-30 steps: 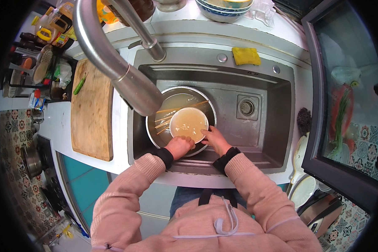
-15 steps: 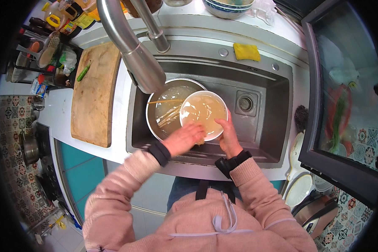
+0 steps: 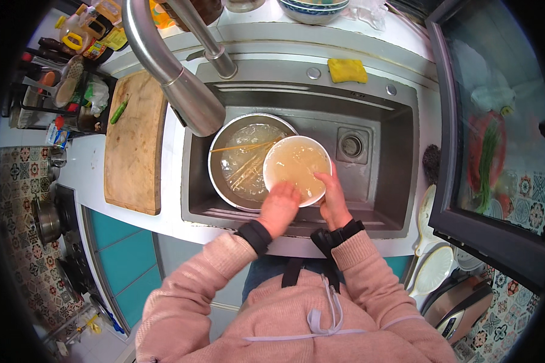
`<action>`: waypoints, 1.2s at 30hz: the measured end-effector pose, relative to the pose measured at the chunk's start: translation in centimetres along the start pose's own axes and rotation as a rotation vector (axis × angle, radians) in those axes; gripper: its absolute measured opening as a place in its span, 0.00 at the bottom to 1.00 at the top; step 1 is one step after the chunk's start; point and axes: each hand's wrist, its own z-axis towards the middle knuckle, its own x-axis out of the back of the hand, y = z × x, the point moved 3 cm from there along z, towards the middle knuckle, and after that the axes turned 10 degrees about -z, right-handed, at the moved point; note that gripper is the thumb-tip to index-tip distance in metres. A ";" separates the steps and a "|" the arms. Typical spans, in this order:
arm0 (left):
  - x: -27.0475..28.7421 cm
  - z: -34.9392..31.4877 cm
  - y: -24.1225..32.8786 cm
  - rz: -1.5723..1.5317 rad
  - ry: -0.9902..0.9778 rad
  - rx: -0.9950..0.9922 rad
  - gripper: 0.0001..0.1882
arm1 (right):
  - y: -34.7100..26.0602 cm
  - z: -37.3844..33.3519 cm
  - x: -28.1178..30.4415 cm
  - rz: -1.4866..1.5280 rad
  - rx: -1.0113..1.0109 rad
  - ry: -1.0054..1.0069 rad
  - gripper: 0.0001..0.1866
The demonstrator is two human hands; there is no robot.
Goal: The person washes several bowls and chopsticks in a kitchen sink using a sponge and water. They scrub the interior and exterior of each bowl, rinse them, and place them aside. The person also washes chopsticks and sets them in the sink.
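Note:
A white bowl (image 3: 309,158) filled with cloudy, tan water is tilted slightly over the sink, its left side overlapping a large metal pot. My right hand (image 3: 334,202) grips the bowl at its right side, thumb over the rim. Bent over the near rim, my left hand (image 3: 281,206) has its fingers inside against the bowl wall; they are curled and slightly blurred, and whatever lies beneath them is hidden. Inside the metal pot (image 3: 211,166) several wooden chopsticks (image 3: 246,173) lie in water.
The sink (image 3: 378,209) has a drain (image 3: 352,146) right of the pot. A faucet (image 3: 194,100) hangs over its left side. Left stands a cutting board (image 3: 133,163) with a green chili (image 3: 120,111). A yellow sponge (image 3: 347,71) lies on the back rim; an open window (image 3: 496,133) juts in at right.
My left hand has moved from the bowl's outer near edge to inside its rim. A tan scrap seen under that hand before is now out of sight. The bowl shifted slightly right.

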 end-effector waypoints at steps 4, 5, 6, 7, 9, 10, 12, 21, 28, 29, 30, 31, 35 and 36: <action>-0.6 1.1 3.0 -0.466 0.059 0.242 0.23 | 0.4 0.3 -0.3 0.034 0.007 -0.055 0.34; -0.2 1.2 3.0 -0.468 0.063 0.183 0.24 | 0.4 0.4 -0.2 0.023 -0.023 -0.054 0.34; 0.3 1.1 2.7 -0.473 0.068 0.124 0.25 | 0.2 0.5 -0.1 0.007 -0.035 -0.050 0.34; 0.8 0.7 2.2 -0.472 0.010 0.091 0.26 | 0.0 0.5 0.1 -0.011 -0.029 -0.070 0.33; 2.5 -0.6 -0.9 -0.300 -0.131 -0.081 0.20 | -0.6 0.5 0.6 -0.047 -0.110 -0.099 0.33; 3.0 -1.0 -2.4 -0.138 -0.238 -0.138 0.18 | -0.9 0.5 0.6 -0.058 -0.113 -0.140 0.33; 3.7 -1.4 -3.1 -0.052 -0.117 -0.224 0.15 | -1.1 0.4 0.5 -0.069 -0.134 -0.136 0.27; -0.6 0.9 1.9 -0.515 0.132 0.027 0.19 | 0.4 -0.2 -0.1 0.010 0.101 -0.022 0.36; 2.5 0.2 -6.0 -0.040 -0.264 -0.374 0.19 | -0.8 -0.7 0.0 -0.050 -0.039 -0.069 0.37; 3.0 0.7 -6.5 0.043 -0.236 -0.441 0.19 | -1.0 -0.9 -0.1 -0.053 -0.048 -0.075 0.38; 3.3 1.3 -7.0 0.124 -0.214 -0.444 0.19 | -1.2 -1.1 -0.1 -0.060 -0.059 -0.072 0.38; 3.4 1.8 -7.3 0.205 -0.190 -0.455 0.19 | -1.4 -1.3 0.0 -0.067 -0.076 -0.060 0.38; 2.6 2.0 -6.7 0.374 -0.115 -0.391 0.20 | -1.7 -1.2 0.4 -0.070 -0.060 -0.040 0.38; 2.1 1.6 -6.2 0.413 -0.102 -0.360 0.20 | -1.7 -1.0 0.4 -0.065 -0.045 -0.040 0.38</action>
